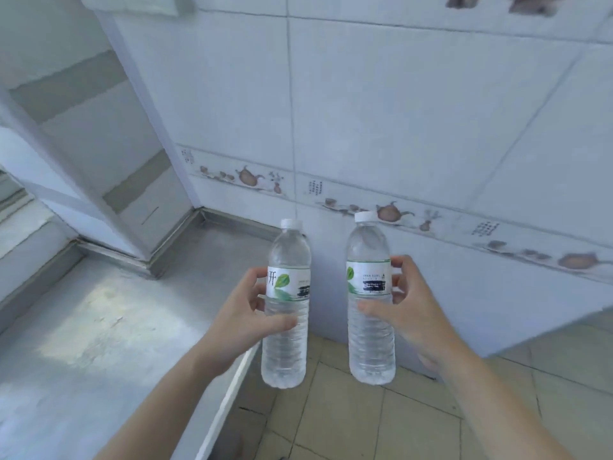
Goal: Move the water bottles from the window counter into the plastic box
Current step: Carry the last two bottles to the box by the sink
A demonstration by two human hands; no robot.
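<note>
Head view, left hand (pixel 243 315) and right hand (pixel 409 305) fingers gripping leaf-labelled bottles (pixel 287 303), "开" legible

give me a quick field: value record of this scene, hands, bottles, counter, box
left hand: shut on left bottle, gripping around the label
right hand: shut on right bottle, gripping around the label
bottles: two, clear, white caps on, upright, apart, lifted off the counter
counter: metal, at left, no bottles on the visible part
box: not in view
floor: tiled, below the bottles
wall: white tiles with a decorated border strip
</note>
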